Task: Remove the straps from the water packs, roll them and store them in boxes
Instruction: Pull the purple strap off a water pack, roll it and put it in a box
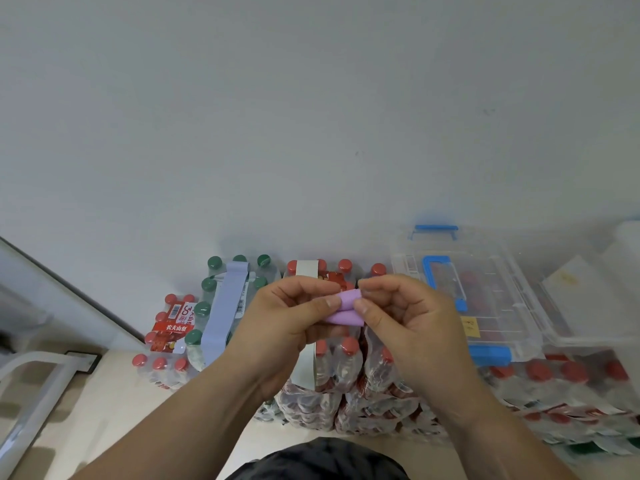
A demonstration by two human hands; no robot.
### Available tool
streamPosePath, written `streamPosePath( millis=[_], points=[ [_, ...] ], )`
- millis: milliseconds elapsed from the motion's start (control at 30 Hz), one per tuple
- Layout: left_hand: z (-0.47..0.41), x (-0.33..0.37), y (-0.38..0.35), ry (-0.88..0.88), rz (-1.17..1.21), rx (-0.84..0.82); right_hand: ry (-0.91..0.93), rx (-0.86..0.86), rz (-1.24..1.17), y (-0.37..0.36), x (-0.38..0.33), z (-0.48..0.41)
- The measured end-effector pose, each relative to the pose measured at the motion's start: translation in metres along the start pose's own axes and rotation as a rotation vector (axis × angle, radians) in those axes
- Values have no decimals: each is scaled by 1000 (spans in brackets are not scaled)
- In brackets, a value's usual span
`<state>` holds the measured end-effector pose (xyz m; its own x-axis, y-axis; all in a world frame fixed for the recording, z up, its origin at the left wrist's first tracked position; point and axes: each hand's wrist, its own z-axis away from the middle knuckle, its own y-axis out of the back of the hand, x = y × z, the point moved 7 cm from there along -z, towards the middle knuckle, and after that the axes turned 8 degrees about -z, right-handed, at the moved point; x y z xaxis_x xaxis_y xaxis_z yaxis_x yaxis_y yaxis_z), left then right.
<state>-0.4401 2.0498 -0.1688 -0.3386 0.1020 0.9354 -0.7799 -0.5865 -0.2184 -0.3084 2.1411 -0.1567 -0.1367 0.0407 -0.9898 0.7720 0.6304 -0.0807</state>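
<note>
A purple strap [344, 308], partly rolled into a short tube, is pinched between my left hand [287, 317] and my right hand [401, 317] above the water packs. Thumbs and fingertips of both hands press on its ends. Below, a red-capped pack [332, 365] carries a white strap [306, 367] that runs under my hands. To the left, a green-capped pack [204, 306] wears a pale blue strap [225, 313]. A clear box [485, 282] with blue latches stands on packs at the right, its lid shut.
A smaller red-capped pack [166, 344] stands at the far left. More red-capped packs [561, 382] lie under the clear box, with another clear container [588, 306] at the far right. A white wall rises right behind the packs. A white frame [31, 386] stands on the floor left.
</note>
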Motion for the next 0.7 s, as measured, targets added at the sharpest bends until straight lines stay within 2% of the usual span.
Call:
streamPosePath(
  millis=[400,533,700],
  points=[
    [1,-1,-2,-77,-116,-30,-10,-18,-22,2,-2,4],
    [2,-4,-2,-84,-137,-27,-41,59,-76,5,7,5],
    [-1,-5,-5,-100,-346,-62,-97,119,-113,5,14,8]
  ],
)
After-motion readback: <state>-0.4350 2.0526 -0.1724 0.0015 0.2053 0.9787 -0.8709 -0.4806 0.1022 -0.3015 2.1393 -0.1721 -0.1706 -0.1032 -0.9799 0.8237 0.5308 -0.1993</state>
